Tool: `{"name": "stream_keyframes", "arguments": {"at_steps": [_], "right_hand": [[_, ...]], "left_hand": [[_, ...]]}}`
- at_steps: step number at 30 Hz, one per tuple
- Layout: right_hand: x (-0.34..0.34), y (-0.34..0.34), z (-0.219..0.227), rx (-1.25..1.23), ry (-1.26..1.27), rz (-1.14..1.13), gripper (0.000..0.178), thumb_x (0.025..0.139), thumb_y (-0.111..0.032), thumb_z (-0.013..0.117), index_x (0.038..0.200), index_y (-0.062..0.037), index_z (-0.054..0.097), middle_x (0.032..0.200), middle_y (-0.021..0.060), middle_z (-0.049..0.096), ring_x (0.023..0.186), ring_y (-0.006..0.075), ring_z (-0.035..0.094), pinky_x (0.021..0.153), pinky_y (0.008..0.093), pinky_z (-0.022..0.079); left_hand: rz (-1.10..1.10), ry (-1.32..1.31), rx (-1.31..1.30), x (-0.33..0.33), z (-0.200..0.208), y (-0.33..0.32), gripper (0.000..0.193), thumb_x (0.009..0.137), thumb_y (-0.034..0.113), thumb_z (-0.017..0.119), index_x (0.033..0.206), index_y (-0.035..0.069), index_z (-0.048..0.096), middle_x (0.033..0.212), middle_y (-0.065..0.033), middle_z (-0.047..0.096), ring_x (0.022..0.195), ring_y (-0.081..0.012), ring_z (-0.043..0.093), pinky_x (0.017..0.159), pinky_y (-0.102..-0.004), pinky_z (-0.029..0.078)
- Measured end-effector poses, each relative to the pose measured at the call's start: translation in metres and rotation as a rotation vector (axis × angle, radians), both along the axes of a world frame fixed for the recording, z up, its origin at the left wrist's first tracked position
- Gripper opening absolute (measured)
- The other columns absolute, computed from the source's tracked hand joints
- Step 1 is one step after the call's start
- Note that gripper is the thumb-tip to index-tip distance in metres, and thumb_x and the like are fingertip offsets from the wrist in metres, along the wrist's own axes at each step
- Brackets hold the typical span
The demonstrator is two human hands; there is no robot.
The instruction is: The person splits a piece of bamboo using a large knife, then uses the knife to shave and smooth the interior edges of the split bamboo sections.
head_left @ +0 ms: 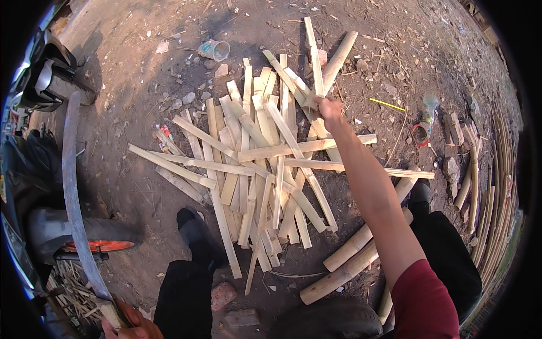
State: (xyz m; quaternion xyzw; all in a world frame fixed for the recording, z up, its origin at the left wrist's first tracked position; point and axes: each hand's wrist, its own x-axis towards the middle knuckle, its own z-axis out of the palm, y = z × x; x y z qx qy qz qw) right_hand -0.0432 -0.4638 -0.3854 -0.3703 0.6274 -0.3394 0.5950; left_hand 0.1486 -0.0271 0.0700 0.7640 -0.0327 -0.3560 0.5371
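Observation:
My left hand (134,326), at the bottom left, is closed round the wooden handle of a machete. The long, slightly curved machete blade (77,210) points up and away along the left side. With the arm stretched far forward, my right hand (329,113) grips the near end of a pale split bamboo strip (313,56). A thicker bamboo piece (340,55) lies beside that strip, its near end close to my fingers. Below and left of the hand, a loose criss-cross pile of split bamboo strips (265,151) covers the dirt.
Uncut bamboo poles (351,270) lie near my right leg. Long bamboo lengths (490,209) line the right edge. A motorcycle wheel (48,231) stands at left. A plastic cup (214,50), a yellow straw (387,104) and stones litter the ground. A reddish brick piece (223,295) sits near my left foot.

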Motion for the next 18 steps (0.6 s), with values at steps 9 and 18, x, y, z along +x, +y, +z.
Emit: {"name": "stream_keyframes", "arguments": {"at_steps": [9, 18], "right_hand": [[-0.024, 0.292, 0.134, 0.279, -0.117, 0.280, 0.032, 0.090, -0.017, 0.079, 0.106, -0.0024, 0.055, 0.091, 0.0080, 0.064, 0.077, 0.0152, 0.062, 0.063, 0.0302, 0.050], [-0.104, 0.363, 0.047, 0.157, 0.656, 0.040, 0.085, 0.080, -0.050, 0.082, 0.130, 0.0103, 0.050, 0.127, 0.0247, 0.055, 0.113, 0.0337, 0.058, 0.092, 0.0430, 0.051]], "left_hand": [[-0.136, 0.014, -0.084, -0.013, 0.010, 0.008, 0.016, 0.077, 0.001, 0.065, 0.091, -0.001, 0.057, 0.059, -0.0050, 0.052, 0.040, -0.0144, 0.050, 0.040, -0.0289, 0.043], [-0.147, -0.042, -0.027, -0.023, 0.006, 0.017, 0.017, 0.077, -0.002, 0.069, 0.091, 0.001, 0.060, 0.069, -0.0041, 0.057, 0.049, -0.0109, 0.052, 0.043, -0.0263, 0.045]]}}
